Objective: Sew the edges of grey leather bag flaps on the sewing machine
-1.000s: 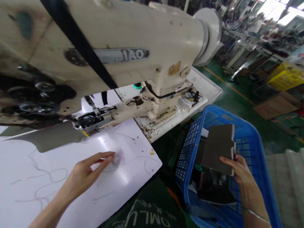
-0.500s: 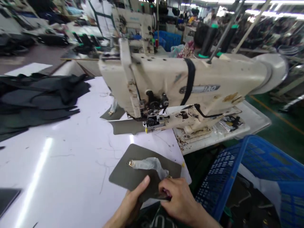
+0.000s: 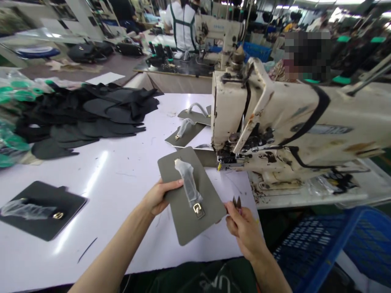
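My left hand point(image 3: 160, 197) grips the left edge of an olive-grey bag flap point(image 3: 186, 226), thumb on top. A handle wrapped in clear plastic point(image 3: 187, 181) runs across the flap, with a gold buckle point(image 3: 198, 208) at its near end. My right hand point(image 3: 244, 230) is closed around a pair of thread snips point(image 3: 237, 202), their blades pointing up. Its fingertips are at the flap's right corner; whether they pinch it I cannot tell. Beyond the flap, similar pieces point(image 3: 187, 136) lie beside the sewing machine point(image 3: 271, 106).
A dark flap with a wrapped handle point(image 3: 41, 230) lies on the white table point(image 3: 122, 240) at left. Behind it is a pile of black cut pieces point(image 3: 88, 108). A blue crate point(image 3: 308, 244) stands at lower right. A person in white point(image 3: 183, 26) sits at the back.
The flap has been raised and turned, moving away from my body. My right hand has shifted to its right corner, and the snips now show. The view has swung left.
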{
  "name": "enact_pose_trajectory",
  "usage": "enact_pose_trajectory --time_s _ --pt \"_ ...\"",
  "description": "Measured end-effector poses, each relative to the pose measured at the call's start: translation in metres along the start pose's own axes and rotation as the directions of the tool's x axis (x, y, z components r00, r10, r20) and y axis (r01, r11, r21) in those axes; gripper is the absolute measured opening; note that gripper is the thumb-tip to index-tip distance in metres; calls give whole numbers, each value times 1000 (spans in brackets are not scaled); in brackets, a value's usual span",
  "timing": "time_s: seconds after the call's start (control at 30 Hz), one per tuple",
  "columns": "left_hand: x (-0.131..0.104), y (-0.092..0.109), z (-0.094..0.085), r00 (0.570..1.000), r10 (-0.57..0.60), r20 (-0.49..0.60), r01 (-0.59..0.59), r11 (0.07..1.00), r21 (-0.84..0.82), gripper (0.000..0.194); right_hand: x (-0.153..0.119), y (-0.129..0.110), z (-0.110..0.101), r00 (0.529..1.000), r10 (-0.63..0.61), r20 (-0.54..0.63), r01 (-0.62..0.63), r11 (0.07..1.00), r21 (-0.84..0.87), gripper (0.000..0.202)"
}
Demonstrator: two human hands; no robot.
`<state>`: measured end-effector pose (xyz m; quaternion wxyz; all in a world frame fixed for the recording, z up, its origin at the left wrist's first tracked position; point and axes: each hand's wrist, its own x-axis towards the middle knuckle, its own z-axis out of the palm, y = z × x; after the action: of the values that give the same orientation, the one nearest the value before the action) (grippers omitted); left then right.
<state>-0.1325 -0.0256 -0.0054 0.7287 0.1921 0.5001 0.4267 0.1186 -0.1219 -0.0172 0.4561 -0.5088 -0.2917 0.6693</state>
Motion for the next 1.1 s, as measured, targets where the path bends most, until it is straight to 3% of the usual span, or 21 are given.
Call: enact_pose_trajectory --time_s 0.1,0.23,0.47,0.6,0.7,0.93,1.1 --pt "11 5 -1 1000 4 25 -5 999 33 32 -1 -3 12 1000 -11 -11 12 992 125 43" --pt "20 6 -7 999 40 13 -41 998 37 33 0 -8 17 999 -14 -34 20 988 154 41" --pt "31 7 -11 999 17 51 -16 999 -33 30 8 -13 17 999 -42 -23 42 999 -4 52" --pt "38 6 1 997 27 77 -18 993 -113 26 15 -22 21 999 -42 -18 41 998 -42 44" --pt "43 3 14 998 54 25 -51 993 -111 24 23 -25 26 989 -116 -97 102 986 -135 38" --pt "70 6 43 963 264 -53 -266 963 -48 44 50 -18 30 944 -233 -235 168 949 -268 34" --pt "94 17 53 945 312 -102 -313 950 7 46 69 -21 32 926 -240 -291 171 954 -245 33"
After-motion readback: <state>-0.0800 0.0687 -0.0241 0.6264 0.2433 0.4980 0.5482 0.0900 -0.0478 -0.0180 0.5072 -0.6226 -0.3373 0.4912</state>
